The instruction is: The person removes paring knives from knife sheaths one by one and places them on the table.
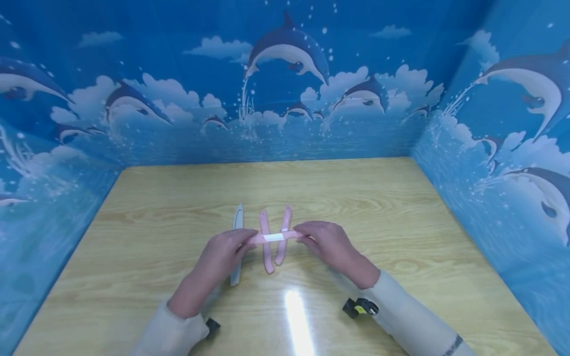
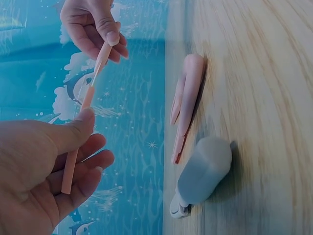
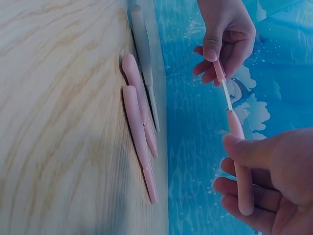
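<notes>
A person held a pink knife [image 1: 273,237] raised over the table [image 1: 356,198]. The left hand [image 1: 224,249], at nine o'clock, pinched its cover [image 3: 219,71]; the right hand [image 1: 327,242], at three o'clock, gripped its handle [image 3: 244,196]. The hands were apart, bare blade [image 3: 227,94] between them. The step looked like sliding the cover on or off; which, I couldn't tell. Either move seemed to call for a straight line and fingers clear of the blade. Two other pink knives [image 1: 268,257] lay beneath, a grey knife [image 1: 238,217] towards nine.
</notes>
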`<state>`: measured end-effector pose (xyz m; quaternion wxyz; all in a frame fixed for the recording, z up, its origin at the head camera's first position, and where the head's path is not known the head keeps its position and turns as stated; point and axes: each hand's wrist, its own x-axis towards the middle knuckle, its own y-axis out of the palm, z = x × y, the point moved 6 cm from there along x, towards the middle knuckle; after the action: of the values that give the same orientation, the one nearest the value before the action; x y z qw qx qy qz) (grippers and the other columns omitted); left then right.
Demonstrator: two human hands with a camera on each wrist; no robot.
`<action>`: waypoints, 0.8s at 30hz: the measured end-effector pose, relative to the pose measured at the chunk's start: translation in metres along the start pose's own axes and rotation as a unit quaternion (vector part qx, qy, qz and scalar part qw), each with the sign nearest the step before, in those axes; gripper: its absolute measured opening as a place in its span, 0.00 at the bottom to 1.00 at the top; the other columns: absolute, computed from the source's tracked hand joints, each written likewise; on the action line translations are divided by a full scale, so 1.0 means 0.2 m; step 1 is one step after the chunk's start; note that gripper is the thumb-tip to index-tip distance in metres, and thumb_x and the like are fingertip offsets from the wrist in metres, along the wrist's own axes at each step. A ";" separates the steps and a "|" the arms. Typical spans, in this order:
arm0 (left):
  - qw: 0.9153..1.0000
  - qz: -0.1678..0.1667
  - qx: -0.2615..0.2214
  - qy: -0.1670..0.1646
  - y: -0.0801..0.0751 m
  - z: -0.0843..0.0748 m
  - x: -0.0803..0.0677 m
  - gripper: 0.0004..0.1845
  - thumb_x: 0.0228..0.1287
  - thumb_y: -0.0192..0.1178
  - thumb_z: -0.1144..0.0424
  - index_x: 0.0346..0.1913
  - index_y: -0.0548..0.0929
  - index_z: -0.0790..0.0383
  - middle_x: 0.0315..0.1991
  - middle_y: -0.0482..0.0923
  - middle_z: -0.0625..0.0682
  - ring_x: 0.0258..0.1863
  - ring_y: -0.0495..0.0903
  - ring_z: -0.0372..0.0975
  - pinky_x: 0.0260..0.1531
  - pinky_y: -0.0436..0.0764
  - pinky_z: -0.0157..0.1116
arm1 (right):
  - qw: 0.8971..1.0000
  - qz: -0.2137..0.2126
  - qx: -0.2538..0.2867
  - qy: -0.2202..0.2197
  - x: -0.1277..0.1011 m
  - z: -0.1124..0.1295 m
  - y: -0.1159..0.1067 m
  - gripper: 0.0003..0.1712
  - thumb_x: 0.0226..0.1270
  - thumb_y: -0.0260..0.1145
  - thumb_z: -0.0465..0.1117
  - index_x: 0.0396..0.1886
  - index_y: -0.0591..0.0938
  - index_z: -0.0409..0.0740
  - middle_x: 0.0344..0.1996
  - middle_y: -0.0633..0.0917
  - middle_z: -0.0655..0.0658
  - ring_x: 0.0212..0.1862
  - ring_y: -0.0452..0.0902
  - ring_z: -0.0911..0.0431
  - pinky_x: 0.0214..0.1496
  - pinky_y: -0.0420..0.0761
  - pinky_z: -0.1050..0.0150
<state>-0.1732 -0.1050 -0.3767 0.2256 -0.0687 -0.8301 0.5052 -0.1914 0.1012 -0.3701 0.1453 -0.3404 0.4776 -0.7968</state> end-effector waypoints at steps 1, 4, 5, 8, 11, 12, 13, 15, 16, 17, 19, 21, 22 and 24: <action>1.000 0.003 0.002 -0.005 0.00 0.00 0.00 0.14 0.59 0.69 0.64 0.49 0.85 0.57 0.43 0.86 0.51 0.41 0.85 0.41 0.43 0.85 0.38 | 1.000 0.000 0.000 0.003 0.00 0.00 0.00 0.15 0.56 0.74 0.37 0.44 0.87 0.43 0.41 0.88 0.46 0.44 0.86 0.54 0.47 0.85 0.60; 1.000 0.007 0.009 -0.016 0.00 0.02 -0.01 0.14 0.60 0.68 0.64 0.49 0.85 0.57 0.43 0.86 0.51 0.41 0.85 0.42 0.42 0.85 0.39 | 1.000 0.002 -0.007 0.011 -0.01 -0.01 -0.01 0.15 0.55 0.75 0.37 0.44 0.87 0.43 0.41 0.88 0.46 0.44 0.86 0.54 0.46 0.85 0.60; 1.000 0.007 0.008 -0.019 0.00 0.02 -0.01 0.14 0.60 0.68 0.63 0.49 0.85 0.57 0.43 0.86 0.51 0.41 0.85 0.42 0.42 0.85 0.39 | 1.000 0.003 -0.009 0.014 -0.01 -0.02 -0.01 0.15 0.55 0.75 0.37 0.44 0.86 0.43 0.41 0.88 0.46 0.44 0.86 0.54 0.46 0.85 0.60; 1.000 0.005 0.010 -0.024 -0.01 0.03 -0.01 0.13 0.61 0.68 0.62 0.49 0.85 0.58 0.42 0.86 0.52 0.40 0.85 0.42 0.40 0.85 0.39 | 1.000 0.003 -0.015 0.020 -0.01 -0.03 -0.01 0.15 0.55 0.75 0.37 0.44 0.86 0.44 0.41 0.88 0.46 0.44 0.85 0.54 0.45 0.85 0.60; 0.999 0.006 0.009 -0.032 -0.01 0.05 -0.01 0.13 0.62 0.67 0.61 0.49 0.85 0.59 0.40 0.86 0.52 0.37 0.85 0.42 0.38 0.85 0.39 | 1.000 -0.004 -0.017 0.024 -0.02 -0.05 -0.02 0.15 0.54 0.75 0.36 0.43 0.86 0.44 0.41 0.88 0.46 0.43 0.85 0.54 0.45 0.85 0.60; 0.999 0.007 0.010 -0.035 -0.01 0.05 -0.01 0.13 0.63 0.66 0.61 0.50 0.84 0.59 0.40 0.86 0.52 0.36 0.85 0.41 0.37 0.85 0.40 | 0.999 -0.008 -0.019 0.025 -0.02 -0.06 -0.02 0.15 0.54 0.75 0.36 0.43 0.86 0.44 0.41 0.88 0.46 0.43 0.85 0.54 0.45 0.85 0.60; 0.999 0.009 0.010 -0.038 -0.01 0.06 -0.02 0.13 0.63 0.66 0.61 0.50 0.84 0.59 0.39 0.86 0.52 0.36 0.85 0.42 0.37 0.85 0.40 | 0.999 -0.011 -0.020 0.026 -0.02 -0.06 -0.02 0.15 0.54 0.75 0.36 0.43 0.87 0.44 0.41 0.88 0.46 0.43 0.85 0.54 0.45 0.85 0.60; 0.999 0.015 0.011 -0.044 -0.01 0.06 -0.02 0.14 0.64 0.65 0.61 0.50 0.84 0.59 0.39 0.86 0.52 0.35 0.85 0.42 0.37 0.85 0.41 | 0.999 -0.015 -0.021 0.026 -0.02 -0.07 -0.03 0.15 0.54 0.75 0.36 0.43 0.87 0.44 0.41 0.88 0.46 0.43 0.86 0.53 0.44 0.86 0.60; 0.999 0.018 0.011 -0.048 -0.01 0.07 -0.02 0.14 0.63 0.66 0.61 0.50 0.84 0.60 0.39 0.86 0.53 0.35 0.85 0.43 0.36 0.85 0.41 | 0.999 -0.015 -0.021 0.027 -0.02 -0.08 -0.03 0.14 0.54 0.75 0.35 0.43 0.87 0.44 0.41 0.88 0.46 0.43 0.86 0.53 0.44 0.86 0.60; 0.998 0.021 0.010 -0.052 0.00 0.07 -0.02 0.14 0.64 0.65 0.61 0.50 0.83 0.60 0.38 0.86 0.53 0.35 0.85 0.43 0.36 0.85 0.42 | 0.999 -0.015 -0.022 0.027 -0.02 -0.08 -0.03 0.15 0.54 0.75 0.35 0.43 0.86 0.44 0.41 0.88 0.46 0.43 0.86 0.53 0.44 0.86 0.60; 0.998 0.028 0.008 -0.063 0.00 0.08 -0.02 0.14 0.63 0.66 0.61 0.50 0.83 0.60 0.36 0.86 0.53 0.32 0.84 0.42 0.34 0.85 0.41 | 0.999 -0.012 -0.020 0.029 -0.02 -0.09 -0.02 0.15 0.54 0.75 0.35 0.43 0.86 0.44 0.41 0.88 0.46 0.43 0.85 0.53 0.45 0.85 0.59; 0.996 0.036 0.002 -0.078 0.01 0.09 -0.02 0.15 0.63 0.66 0.60 0.51 0.82 0.60 0.32 0.85 0.52 0.27 0.82 0.39 0.29 0.83 0.38 | 0.999 -0.009 -0.017 0.034 -0.02 -0.09 -0.02 0.15 0.54 0.75 0.35 0.43 0.86 0.44 0.41 0.88 0.46 0.43 0.86 0.53 0.45 0.85 0.58; 0.996 0.037 -0.001 -0.084 0.01 0.09 -0.02 0.15 0.63 0.66 0.59 0.51 0.82 0.60 0.30 0.84 0.51 0.25 0.79 0.38 0.27 0.82 0.37 | 0.999 -0.008 -0.018 0.037 -0.02 -0.10 -0.02 0.15 0.54 0.75 0.35 0.42 0.86 0.44 0.40 0.88 0.46 0.42 0.86 0.53 0.45 0.85 0.58; 0.994 0.036 -0.013 -0.099 0.01 0.10 -0.02 0.16 0.64 0.66 0.58 0.51 0.81 0.60 0.27 0.82 0.49 0.21 0.75 0.35 0.24 0.79 0.35 | 0.999 -0.009 -0.019 0.042 -0.02 -0.10 -0.02 0.14 0.53 0.75 0.35 0.42 0.86 0.45 0.39 0.89 0.47 0.40 0.86 0.54 0.47 0.84 0.57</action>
<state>-0.1783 -0.1221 -0.3879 0.1232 -0.0512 -0.8519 0.5064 -0.2017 0.1187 -0.3741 0.1115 -0.3132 0.4951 -0.8027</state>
